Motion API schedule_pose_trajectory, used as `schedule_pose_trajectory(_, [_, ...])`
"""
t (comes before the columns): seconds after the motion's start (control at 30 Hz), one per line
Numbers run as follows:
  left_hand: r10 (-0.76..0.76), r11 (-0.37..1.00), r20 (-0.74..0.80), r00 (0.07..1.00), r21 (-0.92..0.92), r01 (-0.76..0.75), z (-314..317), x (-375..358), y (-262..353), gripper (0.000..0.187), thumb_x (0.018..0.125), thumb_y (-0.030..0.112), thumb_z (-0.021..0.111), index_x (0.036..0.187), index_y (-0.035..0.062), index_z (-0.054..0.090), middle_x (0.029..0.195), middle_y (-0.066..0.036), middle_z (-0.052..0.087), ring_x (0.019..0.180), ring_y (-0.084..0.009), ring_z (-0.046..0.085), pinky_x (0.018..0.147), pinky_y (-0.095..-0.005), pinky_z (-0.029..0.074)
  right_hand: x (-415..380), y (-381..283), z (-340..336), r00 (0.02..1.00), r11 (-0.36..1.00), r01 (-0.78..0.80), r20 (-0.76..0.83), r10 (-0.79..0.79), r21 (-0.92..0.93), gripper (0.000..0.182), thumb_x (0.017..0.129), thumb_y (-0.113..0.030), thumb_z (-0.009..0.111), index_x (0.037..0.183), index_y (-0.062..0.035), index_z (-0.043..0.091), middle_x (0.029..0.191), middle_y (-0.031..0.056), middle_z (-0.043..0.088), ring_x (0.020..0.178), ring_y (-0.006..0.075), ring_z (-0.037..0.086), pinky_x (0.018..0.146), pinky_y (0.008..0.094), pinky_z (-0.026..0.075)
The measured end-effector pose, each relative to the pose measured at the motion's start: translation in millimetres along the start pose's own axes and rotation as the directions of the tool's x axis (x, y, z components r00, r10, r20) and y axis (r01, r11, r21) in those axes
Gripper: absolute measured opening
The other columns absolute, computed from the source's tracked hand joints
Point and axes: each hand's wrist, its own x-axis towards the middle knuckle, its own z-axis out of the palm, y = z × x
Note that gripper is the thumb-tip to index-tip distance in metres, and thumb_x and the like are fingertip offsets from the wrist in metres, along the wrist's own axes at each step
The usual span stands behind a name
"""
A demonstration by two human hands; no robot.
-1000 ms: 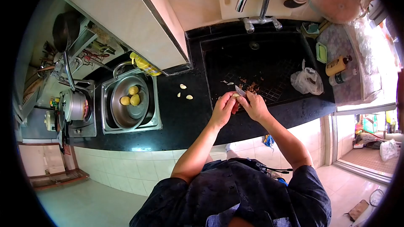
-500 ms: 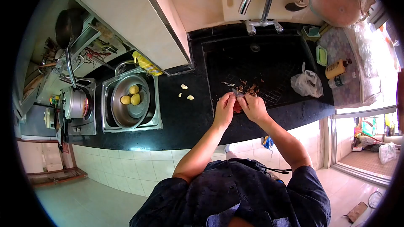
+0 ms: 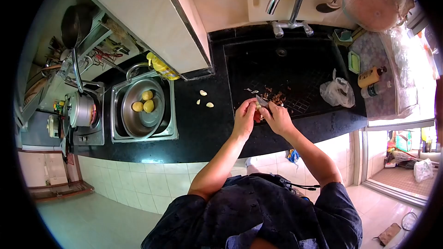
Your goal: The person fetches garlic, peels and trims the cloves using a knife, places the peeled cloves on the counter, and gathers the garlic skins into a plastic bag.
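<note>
Over the front edge of the dark sink, my two hands meet. My left hand (image 3: 245, 117) pinches a small pale garlic clove (image 3: 258, 105). Closed around a small knife (image 3: 261, 100), my right hand (image 3: 278, 118) keeps its short grey blade against the clove. Something reddish shows between the palms, mostly hidden by the fingers. On the black counter to the left lie three peeled garlic cloves (image 3: 210, 104). Brownish peelings (image 3: 277, 97) are scattered on the sink floor just beyond my hands.
A crumpled plastic bag (image 3: 337, 91) sits at the sink's right side, below the faucet (image 3: 295, 4). Left of the counter, a metal basin (image 3: 159, 99) holding potatoes rests in a steel sink (image 3: 173, 129). Farther left, a pot (image 3: 82, 110) stands on the stove.
My hands have tilted and drawn slightly apart, so more of the pale clove and blade shows. The camera view has shifted slightly.
</note>
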Motion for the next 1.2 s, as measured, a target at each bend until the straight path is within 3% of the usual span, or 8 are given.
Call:
schedule_pose_trajectory(0.27, [-0.031,0.994,0.071,0.997,0.105,0.023,-8,1,-4,0.022,0.104,0.018,0.049,0.113,0.0016,0.060,0.087,-0.001,0.062,0.068,-0.0067,0.056,0.059,-0.0220,0.048,3,3,-3,0.998,0.995,0.050,0.019,-0.052,0.082,0.043,0.095,-0.038,0.059,0.073,-0.0007,0.059,0.065,0.0221,0.061,0.063,0.0410,0.063,0.058,0.0475,0.050])
schedule_pose_trajectory(0.5, [0.033,0.999,-0.089,0.996,-0.026,-0.035,6,4,-5,0.019,0.103,0.015,0.050,0.113,0.0025,0.060,0.089,-0.002,0.062,0.070,-0.0072,0.058,0.060,-0.0218,0.049,-4,-8,-11,0.977,0.980,0.195,0.078,-0.197,0.039,0.039,0.091,-0.033,0.064,0.070,-0.0008,0.058,0.062,0.0207,0.060,0.059,0.0400,0.063,0.056,0.0461,0.050])
schedule_pose_trajectory(0.57, [0.100,0.994,-0.099,0.990,-0.039,-0.104,-7,16,-21,0.018,0.102,0.014,0.050,0.113,0.0029,0.059,0.090,-0.002,0.062,0.071,-0.0078,0.059,0.060,-0.0217,0.050,-6,-11,-11,0.987,0.989,0.148,0.057,-0.149,0.024,0.037,0.090,-0.032,0.065,0.071,-0.0009,0.058,0.063,0.0210,0.061,0.060,0.0397,0.063,0.055,0.0457,0.050])
schedule_pose_trajectory(0.67, [-0.014,0.999,-0.064,0.998,-0.033,0.012,-6,6,0,0.018,0.102,0.014,0.050,0.114,0.0034,0.058,0.092,-0.003,0.062,0.071,-0.0087,0.060,0.060,-0.0224,0.050,-3,-6,-9,0.999,0.999,0.036,-0.002,-0.036,0.014,0.032,0.087,-0.028,0.068,0.077,-0.0006,0.057,0.066,0.0215,0.062,0.062,0.0391,0.064,0.055,0.0446,0.049])
schedule_pose_trajectory(0.8, [0.108,0.987,-0.030,0.994,0.122,-0.103,0,2,4,0.018,0.102,0.014,0.051,0.116,0.0037,0.057,0.089,-0.001,0.062,0.072,-0.0086,0.060,0.061,-0.0234,0.050,4,-7,-11,0.998,0.993,-0.052,-0.025,0.055,0.106,0.030,0.085,-0.025,0.071,0.081,-0.0001,0.055,0.068,0.0216,0.062,0.063,0.0371,0.065,0.056,0.0426,0.049])
schedule_pose_trajectory(0.97, [0.093,0.934,0.076,0.993,0.339,-0.114,-1,1,5,0.020,0.102,0.013,0.052,0.114,0.0005,0.061,0.098,-0.003,0.065,0.078,-0.0070,0.061,0.069,-0.0223,0.051,8,-10,-12,0.999,0.982,-0.035,-0.024,0.041,0.184,0.027,0.085,-0.021,0.071,0.083,0.0007,0.055,0.072,0.0222,0.064,0.067,0.0366,0.066,0.058,0.0410,0.050])
schedule_pose_trajectory(1.07, [0.039,0.942,0.135,0.990,0.326,-0.081,-6,4,7,0.021,0.102,0.016,0.053,0.114,0.0003,0.060,0.097,-0.004,0.065,0.078,-0.0081,0.062,0.070,-0.0234,0.052,5,-12,-12,0.999,0.979,-0.016,-0.042,0.025,0.202,0.024,0.085,-0.018,0.070,0.086,0.0009,0.056,0.072,0.0215,0.063,0.065,0.0341,0.066,0.058,0.0394,0.049])
schedule_pose_trajectory(1.2, [-0.057,0.998,0.079,0.995,0.044,0.054,-1,4,1,0.024,0.103,0.021,0.052,0.115,0.0011,0.059,0.097,-0.005,0.065,0.078,-0.0100,0.064,0.071,-0.0255,0.055,7,-10,-11,0.999,0.963,-0.040,-0.022,0.048,0.265,0.023,0.086,-0.017,0.070,0.087,0.0012,0.056,0.071,0.0205,0.062,0.063,0.0294,0.065,0.057,0.0379,0.049])
